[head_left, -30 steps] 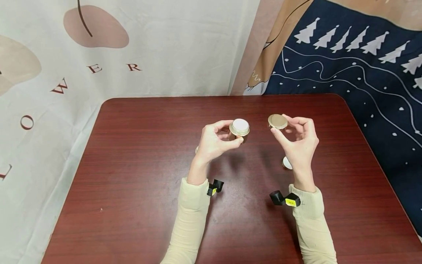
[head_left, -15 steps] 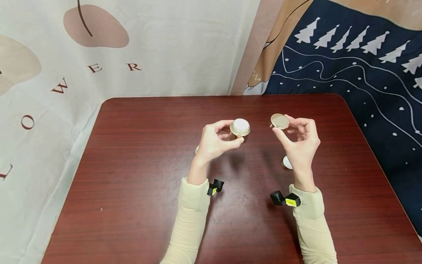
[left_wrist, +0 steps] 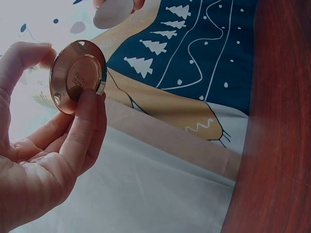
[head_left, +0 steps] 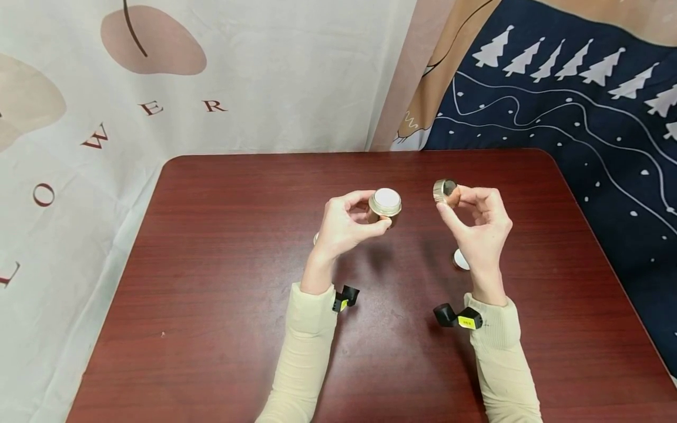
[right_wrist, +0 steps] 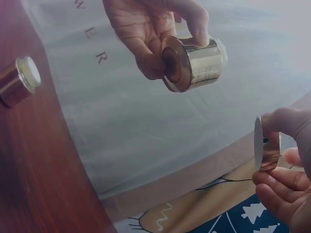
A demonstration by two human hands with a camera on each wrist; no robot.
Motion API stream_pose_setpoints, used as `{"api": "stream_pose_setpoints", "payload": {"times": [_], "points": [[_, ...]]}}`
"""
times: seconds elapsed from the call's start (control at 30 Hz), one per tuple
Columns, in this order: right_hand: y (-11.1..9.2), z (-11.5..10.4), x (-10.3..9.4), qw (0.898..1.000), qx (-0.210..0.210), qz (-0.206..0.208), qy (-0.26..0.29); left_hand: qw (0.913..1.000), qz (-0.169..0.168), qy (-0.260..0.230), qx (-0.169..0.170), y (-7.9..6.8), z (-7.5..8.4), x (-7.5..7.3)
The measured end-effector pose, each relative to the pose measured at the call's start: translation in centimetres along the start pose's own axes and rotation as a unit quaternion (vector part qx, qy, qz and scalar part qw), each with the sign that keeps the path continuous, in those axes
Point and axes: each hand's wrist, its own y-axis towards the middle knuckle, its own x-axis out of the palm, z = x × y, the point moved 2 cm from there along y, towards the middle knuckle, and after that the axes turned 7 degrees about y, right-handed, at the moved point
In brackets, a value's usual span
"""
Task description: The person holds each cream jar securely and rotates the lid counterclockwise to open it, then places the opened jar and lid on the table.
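My left hand (head_left: 338, 230) grips a small gold cosmetic jar (head_left: 387, 202) above the table, its round white top facing up in the head view. Small print marks the jar's gold base (left_wrist: 80, 68) in the left wrist view. To the right, apart from the jar, my right hand (head_left: 482, 226) pinches a gold lid (head_left: 441, 191) by its edge, thumb on one side and fingers on the other. The lid is tipped on its side, and its rim and dark inside show. A pale disc face of the lid (right_wrist: 258, 144) appears in the right wrist view.
Near my right wrist, a white-topped piece (head_left: 461, 259) stands on the dark red table (head_left: 227, 329), partly hidden. A sliver of another pale thing (head_left: 316, 239) shows behind my left wrist. A gold jar with white top (right_wrist: 28, 75) stands on the table in the right wrist view.
The lid first shifted slightly right with its flat face toward the head camera, then my right fingers turned it onto its side. My left hand and the jar stay almost still.
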Motion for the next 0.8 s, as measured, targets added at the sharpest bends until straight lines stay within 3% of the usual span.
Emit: {"api": "stream_pose_setpoints", "payload": {"times": [0.23, 0.6, 0.8], "points": [[-0.1, -0.1, 0.1, 0.999, 0.001, -0.037, -0.014, 1.0, -0.001, 0.003, -0.003, 0.0, 0.0, 0.0], [-0.4, 2.2, -0.9, 0.999, 0.026, -0.033, -0.025, 1.0, -0.002, 0.004, -0.005, 0.0, -0.2, 0.0], [-0.4, 2.6, -0.9, 0.999, 0.034, -0.017, 0.009, 1.0, -0.001, 0.006, -0.002, 0.0, -0.1, -0.1]]}}
